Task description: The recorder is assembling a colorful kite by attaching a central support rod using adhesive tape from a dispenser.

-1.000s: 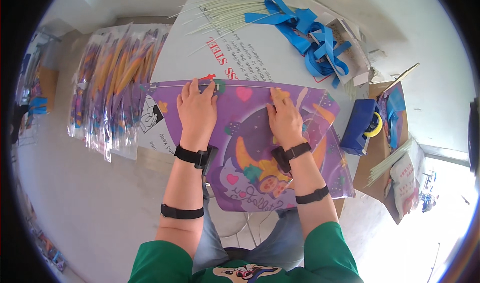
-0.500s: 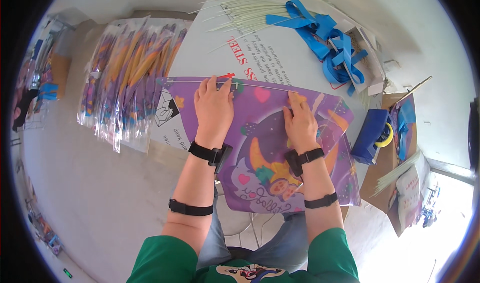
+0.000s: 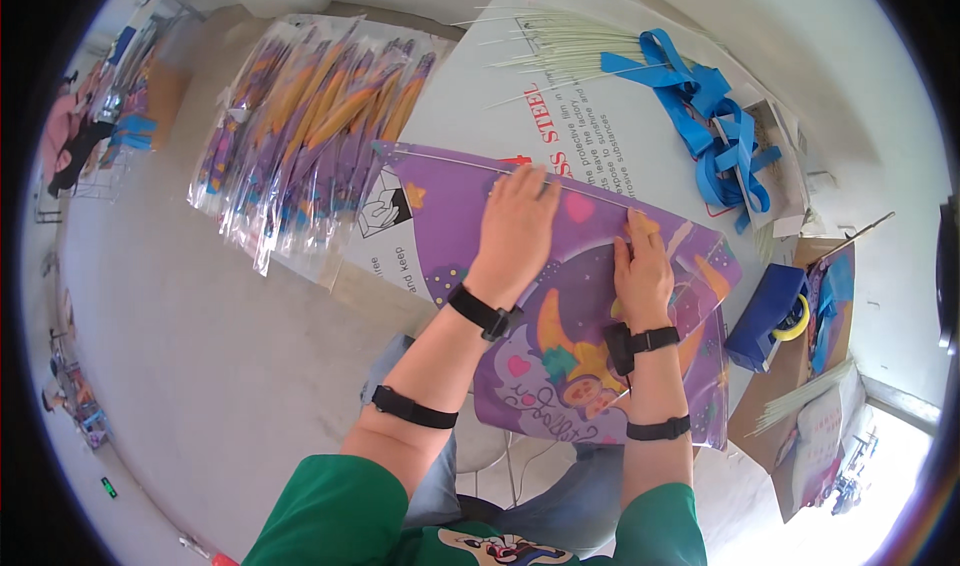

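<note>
I see both my hands pressed flat, fingers spread, gripping nothing, on a purple printed kite sheet (image 3: 560,296) lying on the cardboard-covered table (image 3: 470,116) straight before me. Its long axis runs left to right, a thin rod (image 3: 450,161) along its far edge; my left hand (image 3: 515,221) reaches nearest that rod, my right hand (image 3: 642,271) sits slightly lower. The sheet's near edge hides behind my forearms

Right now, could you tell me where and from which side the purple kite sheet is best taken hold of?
Probably the near edge of the purple kite sheet, from the person's side: it overhangs the table toward the lap, so fingers can pinch it above and below. The left hand and right hand press flat near the far edge, where a thin rod runs.
</note>
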A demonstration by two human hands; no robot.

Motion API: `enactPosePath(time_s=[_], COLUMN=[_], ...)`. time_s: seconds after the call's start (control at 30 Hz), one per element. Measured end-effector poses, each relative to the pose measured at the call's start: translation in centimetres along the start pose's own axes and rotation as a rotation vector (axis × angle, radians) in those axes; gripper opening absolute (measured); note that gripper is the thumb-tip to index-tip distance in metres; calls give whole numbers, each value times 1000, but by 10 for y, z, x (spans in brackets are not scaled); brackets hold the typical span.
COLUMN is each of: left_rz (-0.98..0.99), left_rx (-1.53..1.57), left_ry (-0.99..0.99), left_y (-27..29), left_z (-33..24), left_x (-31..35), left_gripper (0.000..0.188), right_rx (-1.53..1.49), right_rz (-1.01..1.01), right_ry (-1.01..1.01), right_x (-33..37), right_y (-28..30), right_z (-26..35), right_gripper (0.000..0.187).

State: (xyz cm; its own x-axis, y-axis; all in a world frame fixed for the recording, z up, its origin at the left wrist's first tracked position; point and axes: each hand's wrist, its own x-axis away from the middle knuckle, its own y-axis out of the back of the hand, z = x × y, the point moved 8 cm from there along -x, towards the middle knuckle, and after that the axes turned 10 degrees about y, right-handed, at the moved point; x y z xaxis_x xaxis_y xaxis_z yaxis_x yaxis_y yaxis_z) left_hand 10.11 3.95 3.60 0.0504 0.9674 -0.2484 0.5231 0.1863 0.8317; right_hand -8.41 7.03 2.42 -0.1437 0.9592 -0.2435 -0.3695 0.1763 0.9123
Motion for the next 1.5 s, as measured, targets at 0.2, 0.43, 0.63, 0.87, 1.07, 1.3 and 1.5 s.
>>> enactPosePath(time_s=[0.2, 0.43, 0.63, 0.87, 1.07, 1.3, 1.5], left_rz=[137, 200, 202, 219, 245, 274, 271], left_rx=[64, 95, 84, 61, 2, -39, -68], left_ry=[-100, -110, -105, -109, -103, -144, -170], left_y=[-32, -41, -38, -42, -46, -48, -49], left_z=[-29, -41, -39, -40, -34, -42, -41], left_x=[15, 18, 18, 20, 23, 18, 17], left_gripper=[36, 41, 43, 44, 47, 48, 45], right_rx=[94, 71, 59, 59, -393, -350, -117], right_rz=[41, 43, 70, -29, -11, -387, -565], right_ry=[5, 1, -19, 40, -138, -444, -684], right_x=[-3, -3, -3, -2, 8, 92, 182], right_y=[-6, -4, -5, 1, 23, 146, 204], right_z=[1, -2, 1, 0, -11, -119, -224], right_gripper=[45, 45, 44, 44, 41, 20, 15])
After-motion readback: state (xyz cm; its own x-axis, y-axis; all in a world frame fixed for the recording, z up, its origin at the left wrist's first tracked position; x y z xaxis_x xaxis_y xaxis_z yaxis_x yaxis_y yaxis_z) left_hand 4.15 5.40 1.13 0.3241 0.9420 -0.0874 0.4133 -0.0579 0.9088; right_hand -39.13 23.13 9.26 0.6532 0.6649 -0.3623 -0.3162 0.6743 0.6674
